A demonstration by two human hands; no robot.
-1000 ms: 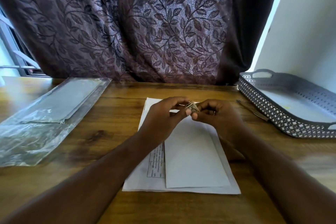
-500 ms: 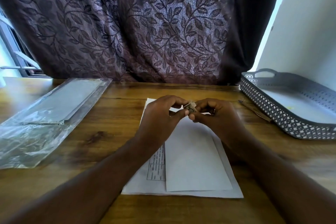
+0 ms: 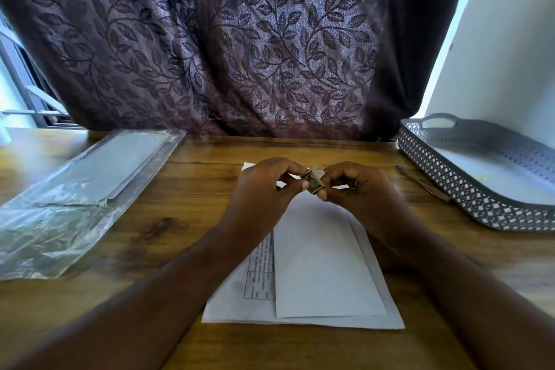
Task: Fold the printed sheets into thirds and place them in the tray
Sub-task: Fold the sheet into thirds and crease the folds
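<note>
Wooden table (image 3: 186, 189), leaf-pattern curtain (image 3: 240, 39) behind; both hands' fingers (image 3: 295, 186) pinch small folded object (image 3: 313, 183) above sheets (image 3: 315, 264).

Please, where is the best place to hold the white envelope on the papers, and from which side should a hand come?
Probably the envelope's near right corner, approached from the right: it lies flat on the printed sheets, and that end is clear of both hands.

Both forearms are showing bare from the bottom edge of the head view up to the wrists, with no sleeves, watch or bracelet covering them. The left hand (image 3: 264, 189) and right hand (image 3: 359, 189) are showing ungloved, fingers curled.
</note>
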